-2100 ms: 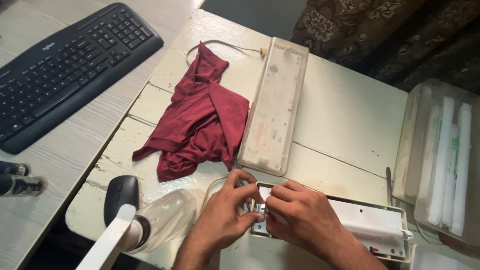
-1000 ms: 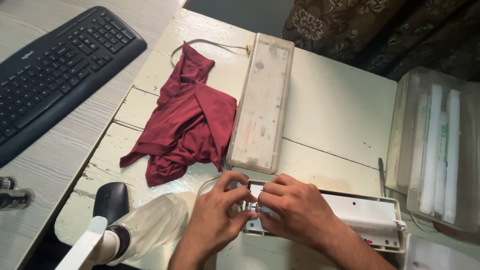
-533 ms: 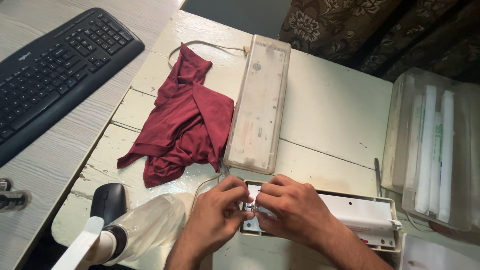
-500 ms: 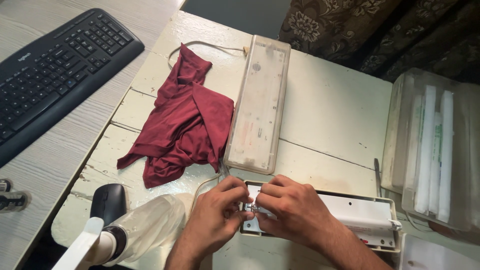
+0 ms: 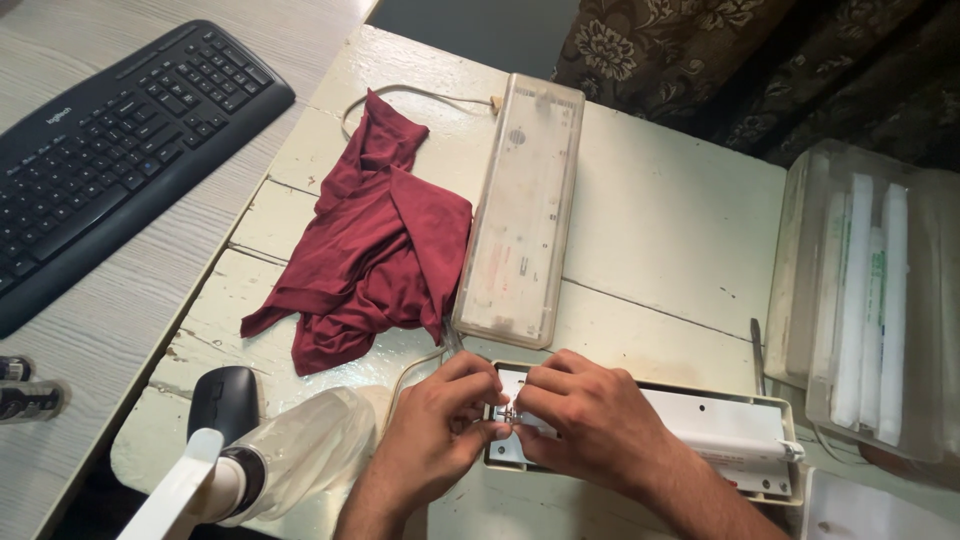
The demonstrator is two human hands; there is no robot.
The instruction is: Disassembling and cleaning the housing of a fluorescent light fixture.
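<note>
Only real packaging here is the clear plastic box [image 5: 800,290] at the right edge of the bench [image 5: 660,230], with long white tube-shaped packs [image 5: 858,300] stood inside, one with green print. The pale upturned cover [image 5: 520,210] mid-bench has small faded label patches. No screens.

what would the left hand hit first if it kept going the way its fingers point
The left hand points up and to the right, at the right hand; their fingertips already meet over the open white fixture. Past that, probably the near end of the long translucent cover, though depth is unclear.
</note>
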